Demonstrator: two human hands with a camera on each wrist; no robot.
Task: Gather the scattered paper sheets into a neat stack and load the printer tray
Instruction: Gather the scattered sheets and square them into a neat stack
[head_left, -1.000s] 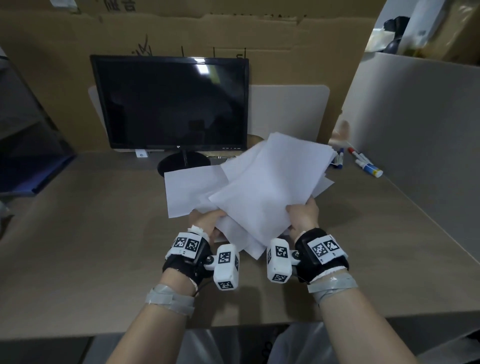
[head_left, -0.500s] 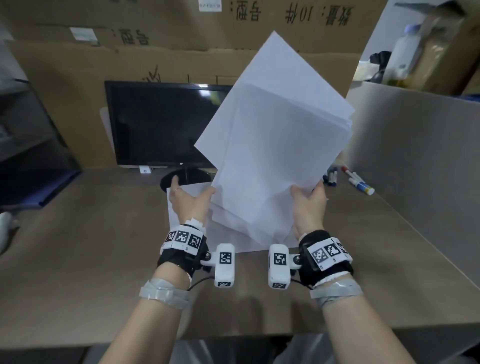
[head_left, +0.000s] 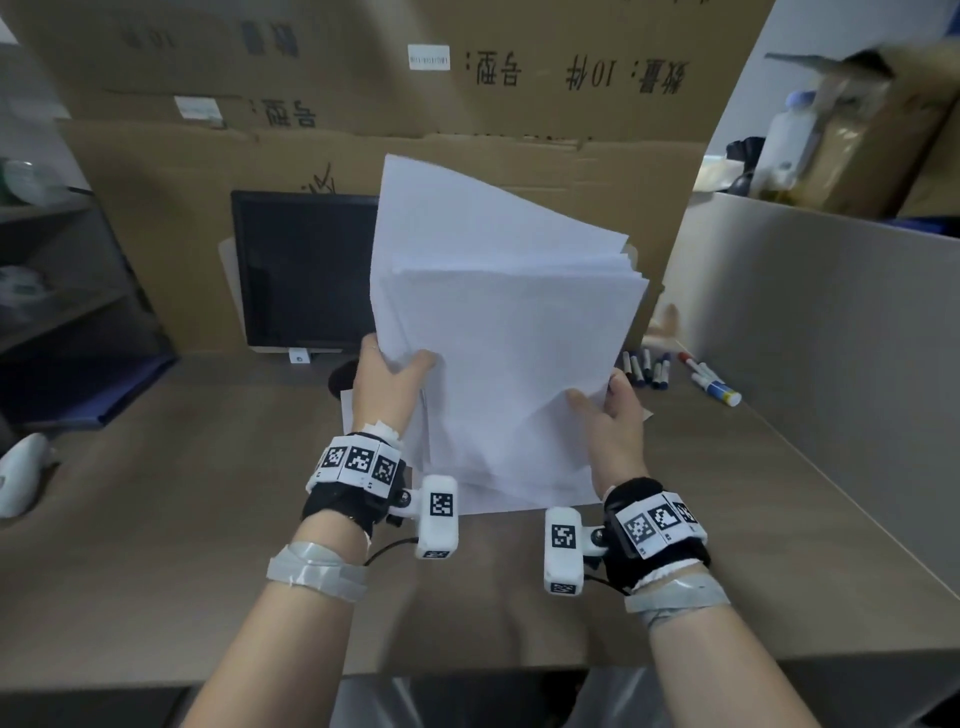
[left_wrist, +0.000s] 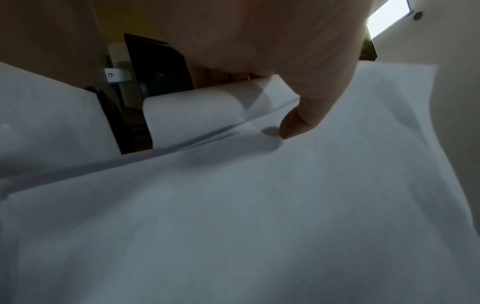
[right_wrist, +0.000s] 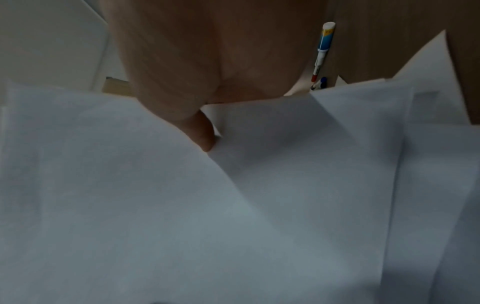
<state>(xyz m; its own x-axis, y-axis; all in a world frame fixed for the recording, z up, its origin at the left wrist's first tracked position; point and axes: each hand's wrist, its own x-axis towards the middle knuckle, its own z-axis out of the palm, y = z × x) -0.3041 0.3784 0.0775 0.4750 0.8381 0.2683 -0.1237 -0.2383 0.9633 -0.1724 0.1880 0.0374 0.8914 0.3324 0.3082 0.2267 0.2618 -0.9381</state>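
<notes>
Two hands hold a loose bundle of white paper sheets (head_left: 498, 343) upright above the desk (head_left: 156, 545), in front of the dark monitor (head_left: 306, 270). The left hand (head_left: 387, 389) grips the bundle's left edge, thumb pressed on the near face and fingers wrapped behind; the left wrist view shows that thumb (left_wrist: 298, 121) bearing down on the top sheet beside a curled page. The right hand (head_left: 615, 421) pinches the right edge low down, its thumb (right_wrist: 202, 131) tucked between sheets in the right wrist view. The sheets are uneven, their top corners fanned at different heights and angles. One more sheet (head_left: 498, 501) lies flat on the desk beneath the bundle. Several markers (head_left: 675, 371) lie on the desk to the right, near the grey partition (head_left: 810, 322). Cardboard boxes (head_left: 467, 104) stand behind the monitor.
</notes>
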